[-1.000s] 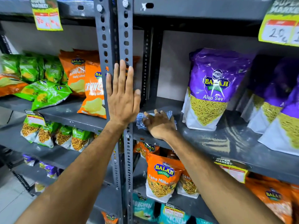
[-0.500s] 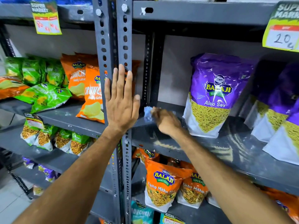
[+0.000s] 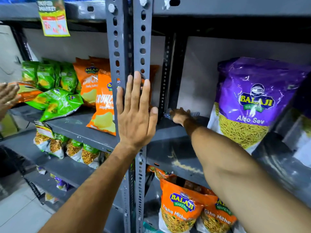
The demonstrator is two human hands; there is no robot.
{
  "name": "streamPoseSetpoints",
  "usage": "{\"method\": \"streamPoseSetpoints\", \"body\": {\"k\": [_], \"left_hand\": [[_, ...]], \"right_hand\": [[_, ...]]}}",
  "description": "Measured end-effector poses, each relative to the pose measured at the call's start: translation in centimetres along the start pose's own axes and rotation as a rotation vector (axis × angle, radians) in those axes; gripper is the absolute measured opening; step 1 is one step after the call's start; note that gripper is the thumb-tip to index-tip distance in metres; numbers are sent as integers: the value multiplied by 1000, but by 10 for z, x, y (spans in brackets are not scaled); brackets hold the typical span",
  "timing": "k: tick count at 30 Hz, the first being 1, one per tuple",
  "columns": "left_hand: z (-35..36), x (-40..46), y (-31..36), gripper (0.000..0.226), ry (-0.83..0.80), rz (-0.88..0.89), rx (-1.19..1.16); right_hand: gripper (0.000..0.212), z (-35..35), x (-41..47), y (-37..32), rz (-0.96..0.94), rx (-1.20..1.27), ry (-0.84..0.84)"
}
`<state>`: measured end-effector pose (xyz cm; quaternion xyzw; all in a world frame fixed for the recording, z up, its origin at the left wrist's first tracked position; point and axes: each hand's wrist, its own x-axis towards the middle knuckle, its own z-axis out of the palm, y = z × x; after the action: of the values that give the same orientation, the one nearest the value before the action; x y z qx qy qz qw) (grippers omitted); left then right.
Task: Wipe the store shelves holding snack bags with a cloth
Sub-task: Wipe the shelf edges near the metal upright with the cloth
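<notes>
Shelving (image 3: 176, 137) of grey slotted steel fills the view, several tiers deep, and only one small patch of it is under the cloth at present, so I judge the job to be in its early or middle part rather than near its close. The tier in hand shows a bare stretch of dark metal in front of the right forearm, with pale smears and streaks on it that could be dust or drying wipe marks; I cannot tell which. To the right of that stretch stands a large purple snack bag (image 3: 252, 105), with more purple packs blurred beyond it, and the metal beneath them looks unreached. The tier across the upright post (image 3: 129, 47), crowded with orange bags (image 3: 102, 105) and green bags (image 3: 55, 101), and the lower tiers holding orange packs (image 3: 181, 207), show no sign either way. The left hand (image 3: 136, 120) lies flat and open against the post, fingers spread, bracing. The right hand (image 3: 180, 116) reaches to the rear left corner of the tier, closed down over a blue-and-white cloth (image 3: 195, 113), of which only a corner shows at the back wall.
</notes>
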<state>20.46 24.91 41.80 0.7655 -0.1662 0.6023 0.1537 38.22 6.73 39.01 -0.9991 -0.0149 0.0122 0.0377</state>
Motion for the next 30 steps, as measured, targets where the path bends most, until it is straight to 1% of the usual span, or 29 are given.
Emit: {"method": "streamPoseSetpoints", "body": {"k": [1, 4, 7, 8, 10, 11, 13, 14, 17, 21, 23, 24, 26, 28, 30], "left_hand": [[0, 0, 1, 61, 0, -1, -1], [-2, 0, 2, 61, -4, -3, -3], [-4, 1, 3, 62, -18, -9, -7], [-5, 1, 3, 62, -25, -12, -7], [-7, 1, 4, 62, -41, -18, -12], [-9, 1, 5, 62, -47, -22, -15], [-11, 1, 7, 63, -58, -28, -12], [-12, 1, 7, 64, -63, -30, -7], [-15, 1, 8, 64, -76, -38, -2], [-14, 2, 8, 63, -70, -28, 9], [-13, 2, 7, 64, -66, -29, 14], [-13, 2, 7, 65, -63, -30, 15], [-13, 2, 8, 65, -60, -32, 15], [-14, 2, 9, 65, -61, -30, 15], [-14, 2, 9, 64, -57, -31, 16]], "right_hand": [[47, -2, -6, -5, 0, 27, -25], [47, 0, -20, -19, -82, 47, -22], [64, 7, -42, -26, -121, 90, -53], [64, 8, -52, -28, -154, 104, -47], [53, 10, -79, -30, -267, 126, -71], [53, 10, -94, -31, -325, 136, -80], [66, 9, -121, -33, -368, 182, -59], [67, 10, -133, -33, -390, 180, -50], [49, 15, -162, -23, -426, 180, -63], [41, 14, -210, -4, -551, 195, 40], [33, 16, -226, 11, -567, 221, 66], [31, 16, -232, 18, -555, 235, 76], [34, 11, -243, 32, -536, 268, 64], [32, 3, -244, 42, -515, 363, 47], [35, -9, -236, 39, -486, 435, 83]]}}
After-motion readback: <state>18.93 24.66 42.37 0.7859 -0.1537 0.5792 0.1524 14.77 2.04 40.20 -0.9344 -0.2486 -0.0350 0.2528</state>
